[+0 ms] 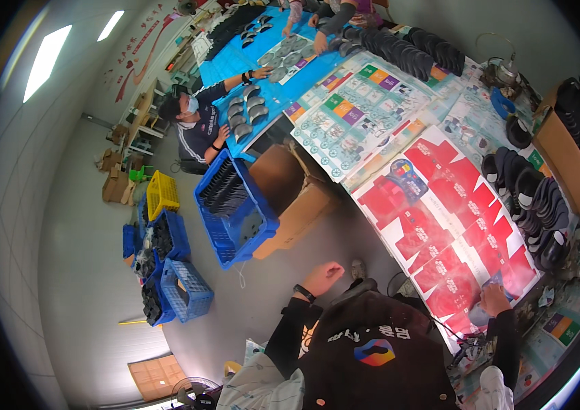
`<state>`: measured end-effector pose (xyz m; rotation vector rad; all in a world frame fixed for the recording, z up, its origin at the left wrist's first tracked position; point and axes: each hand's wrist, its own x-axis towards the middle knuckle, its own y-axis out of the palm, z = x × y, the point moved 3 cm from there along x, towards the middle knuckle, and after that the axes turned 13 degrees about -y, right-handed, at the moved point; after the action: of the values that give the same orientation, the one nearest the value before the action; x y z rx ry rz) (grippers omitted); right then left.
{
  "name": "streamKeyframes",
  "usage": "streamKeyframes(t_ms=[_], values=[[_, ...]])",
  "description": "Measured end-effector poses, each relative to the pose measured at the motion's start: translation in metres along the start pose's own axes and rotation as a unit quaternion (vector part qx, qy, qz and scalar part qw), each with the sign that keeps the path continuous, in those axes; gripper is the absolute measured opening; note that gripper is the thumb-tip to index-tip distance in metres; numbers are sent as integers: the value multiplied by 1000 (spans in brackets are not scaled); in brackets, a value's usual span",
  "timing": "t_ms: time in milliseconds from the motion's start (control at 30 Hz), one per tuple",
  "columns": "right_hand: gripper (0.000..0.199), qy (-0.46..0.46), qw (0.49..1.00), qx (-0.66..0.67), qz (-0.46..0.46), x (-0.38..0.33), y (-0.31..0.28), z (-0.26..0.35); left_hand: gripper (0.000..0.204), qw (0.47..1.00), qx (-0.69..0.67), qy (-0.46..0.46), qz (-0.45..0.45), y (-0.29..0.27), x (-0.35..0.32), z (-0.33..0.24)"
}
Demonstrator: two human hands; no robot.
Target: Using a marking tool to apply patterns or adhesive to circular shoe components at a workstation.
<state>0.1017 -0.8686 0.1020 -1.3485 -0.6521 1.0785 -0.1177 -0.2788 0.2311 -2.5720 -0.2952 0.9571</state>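
Note:
My left hand (pixel 324 279) hangs over the floor beside the table, a dark band on its wrist. Its fingers are curled in, with nothing seen in them. My right hand (pixel 494 301) is at the near right of the table, over red printed sheets (pixel 433 236). Its fingers are closed at a small grey curved piece (pixel 479 316), partly hidden by the hand. Dark curved pads (pixel 532 195) stand stacked in rows along the table's right side.
A blue crate (pixel 252 232) with stacked dark pads stands on a cardboard box (pixel 297 219) left of the table. Across the blue tabletop (pixel 235 68), a masked person (pixel 201 116) handles grey pads (pixel 245 113); other people's hands (pixel 320 42) work farther back. More crates (pixel 186 290) stand on the floor.

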Motion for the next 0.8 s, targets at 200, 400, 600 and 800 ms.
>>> streamKeyframes(t_ms=[200,400,600,800], values=[[20,10,918,383,-103,46,-147,25,24,1000,24,0,-20,-9,-6,-28],[17,-4,884,450,-130,185,-278,123,34,978,-186,76,53,-12,17,-81],[4,-99,770,621,-107,330,-338,233,47,880,-403,137,212,-84,44,-92],[8,-80,809,558,-170,462,-360,314,32,816,-510,126,242,-224,37,-19]])
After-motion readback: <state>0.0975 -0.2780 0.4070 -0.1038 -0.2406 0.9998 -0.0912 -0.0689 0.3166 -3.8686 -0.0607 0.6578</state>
